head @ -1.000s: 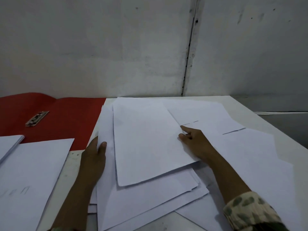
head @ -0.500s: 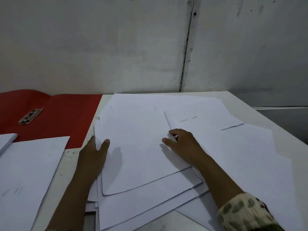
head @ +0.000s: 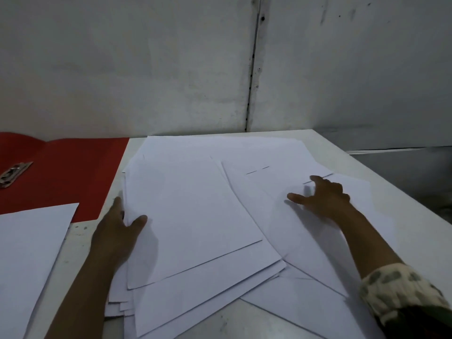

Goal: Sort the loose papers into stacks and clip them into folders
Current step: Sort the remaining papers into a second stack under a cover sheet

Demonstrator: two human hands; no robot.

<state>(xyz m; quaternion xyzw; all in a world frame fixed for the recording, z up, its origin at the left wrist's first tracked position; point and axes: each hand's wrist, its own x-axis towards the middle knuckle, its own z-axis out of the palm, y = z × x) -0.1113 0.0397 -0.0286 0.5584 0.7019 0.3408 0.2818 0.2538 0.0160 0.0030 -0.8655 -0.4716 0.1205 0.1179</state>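
A plain office-like workroom is showing: a white tabletop (head: 325,145) is running along bare grey panel walls (head: 146,64), with an open red card folder (head: 73,172) lying at left.

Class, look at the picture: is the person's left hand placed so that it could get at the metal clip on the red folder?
Probably yes. The left hand grips the paper stack's edge, and only bare red folder lies between it and the metal clip; it would have to let go first.

White papers (head: 195,216), red folder (head: 73,172), green-spotted cream sleeve (head: 401,287)
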